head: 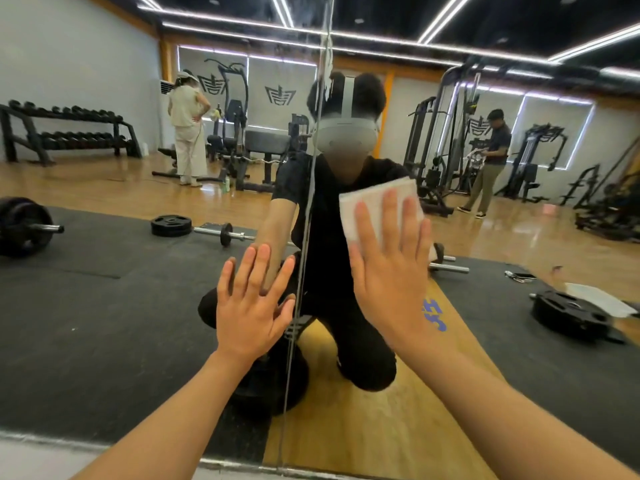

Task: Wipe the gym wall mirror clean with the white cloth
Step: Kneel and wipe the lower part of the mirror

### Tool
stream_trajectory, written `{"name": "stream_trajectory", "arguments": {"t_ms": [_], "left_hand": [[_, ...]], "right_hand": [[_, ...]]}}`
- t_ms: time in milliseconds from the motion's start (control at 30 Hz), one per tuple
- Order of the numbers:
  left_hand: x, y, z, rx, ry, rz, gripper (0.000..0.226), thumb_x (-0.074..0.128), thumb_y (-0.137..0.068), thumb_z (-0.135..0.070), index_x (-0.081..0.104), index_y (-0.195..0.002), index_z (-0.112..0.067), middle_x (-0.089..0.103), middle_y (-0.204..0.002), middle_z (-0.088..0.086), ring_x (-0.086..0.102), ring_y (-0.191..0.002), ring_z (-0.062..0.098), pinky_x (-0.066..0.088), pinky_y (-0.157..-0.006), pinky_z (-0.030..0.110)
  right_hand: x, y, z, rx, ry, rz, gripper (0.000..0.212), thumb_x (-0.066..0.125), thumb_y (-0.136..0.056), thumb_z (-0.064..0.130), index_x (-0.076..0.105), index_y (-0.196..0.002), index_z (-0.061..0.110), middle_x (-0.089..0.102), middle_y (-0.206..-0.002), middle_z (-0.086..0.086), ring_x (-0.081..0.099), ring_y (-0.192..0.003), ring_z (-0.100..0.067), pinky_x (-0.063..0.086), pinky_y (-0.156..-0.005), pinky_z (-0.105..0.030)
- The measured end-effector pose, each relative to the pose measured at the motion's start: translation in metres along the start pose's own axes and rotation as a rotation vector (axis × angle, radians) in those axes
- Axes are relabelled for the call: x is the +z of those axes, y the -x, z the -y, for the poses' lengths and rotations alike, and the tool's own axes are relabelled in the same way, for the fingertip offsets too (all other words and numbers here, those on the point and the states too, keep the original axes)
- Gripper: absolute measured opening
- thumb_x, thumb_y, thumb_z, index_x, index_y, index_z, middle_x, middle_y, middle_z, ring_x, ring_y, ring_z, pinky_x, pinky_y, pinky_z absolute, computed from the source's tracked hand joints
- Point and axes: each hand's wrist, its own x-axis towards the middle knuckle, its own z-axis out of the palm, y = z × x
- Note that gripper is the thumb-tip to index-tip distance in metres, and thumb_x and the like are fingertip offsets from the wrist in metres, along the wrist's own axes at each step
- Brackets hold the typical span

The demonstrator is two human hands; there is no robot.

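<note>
The person is crouching close to the big mirror (519,237) and is reaching out with both arms. The right hand (391,271) is pressing the white cloth (374,206) flat on the glass. Its fingers (391,216) are stretching out straight and a little apart, pointing to 12 o'clock. They are lying on top of the cloth, not curling round it. The cloth is peeking out past the fingertips, toward 11 and 12 o'clock from that hand.

The left hand (251,306) is sitting at about 8 o'clock from the right hand. It is holding nothing. Its fingers are wide open too, and they are touching the glass. A thin seam (304,237) in the mirror is running up and down between the two hands. In the glass, a weight plate (170,225) is showing at 10 o'clock from the left hand.
</note>
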Motion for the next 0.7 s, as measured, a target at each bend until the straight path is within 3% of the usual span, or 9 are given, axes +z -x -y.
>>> {"name": "stream_trajectory", "arguments": {"t_ms": [133,233,367,433,600,700], "left_hand": [[-0.002,-0.001,-0.001,-0.003,0.002,0.012,0.063,0.038,-0.109,-0.048,0.027,-0.167,-0.025,0.007,-0.177,0.012,0.007,-0.164,0.030,0.009,-0.131,0.053],[-0.002,0.000,-0.002,-0.012,0.016,0.004,0.061,0.037,-0.110,-0.048,0.029,-0.166,-0.025,0.011,-0.176,0.013,0.008,-0.164,0.030,0.010,-0.131,0.053],[-0.002,0.000,-0.003,0.001,0.015,-0.010,0.062,0.037,-0.109,-0.048,0.028,-0.166,-0.025,0.008,-0.177,0.011,0.008,-0.164,0.029,0.011,-0.131,0.053],[0.000,-0.001,-0.003,-0.004,0.019,-0.007,0.062,0.038,-0.110,-0.048,0.027,-0.166,-0.026,0.012,-0.176,0.012,0.009,-0.164,0.029,0.012,-0.131,0.053],[0.000,-0.002,0.000,0.001,0.014,-0.012,0.062,0.036,-0.110,-0.048,0.026,-0.166,-0.026,0.014,-0.175,0.013,0.008,-0.164,0.029,0.010,-0.131,0.052],[0.000,0.000,-0.003,-0.012,0.020,-0.018,0.061,0.035,-0.110,-0.048,0.028,-0.166,-0.025,0.007,-0.177,0.010,0.008,-0.164,0.029,0.009,-0.131,0.052]], "right_hand": [[0.015,0.097,-0.002,-0.209,0.091,0.158,0.063,0.036,-0.113,0.038,0.012,-0.169,0.025,-0.001,-0.176,-0.010,0.003,-0.162,-0.037,0.010,-0.130,-0.057],[0.005,0.048,-0.015,-0.298,0.066,0.137,0.063,0.040,-0.112,0.039,0.016,-0.169,0.025,0.005,-0.176,-0.011,0.005,-0.162,-0.037,0.009,-0.130,-0.057],[-0.020,-0.096,-0.013,0.004,0.027,-0.066,0.058,0.026,-0.114,0.044,0.019,-0.168,0.024,0.008,-0.175,-0.014,0.004,-0.162,-0.037,-0.001,-0.131,-0.051],[-0.019,-0.100,-0.002,0.083,0.024,-0.092,0.058,0.026,-0.114,0.044,0.017,-0.169,0.025,0.007,-0.176,-0.014,0.003,-0.162,-0.036,0.002,-0.131,-0.053],[0.003,0.046,0.000,-0.264,0.079,0.138,0.061,0.038,-0.113,0.040,0.018,-0.168,0.026,0.001,-0.176,-0.010,0.004,-0.162,-0.035,0.012,-0.130,-0.057],[-0.003,0.016,-0.023,-0.332,0.100,0.125,0.058,0.036,-0.113,0.042,0.023,-0.167,0.025,0.009,-0.176,-0.010,0.010,-0.162,-0.034,0.013,-0.129,-0.055]]}}
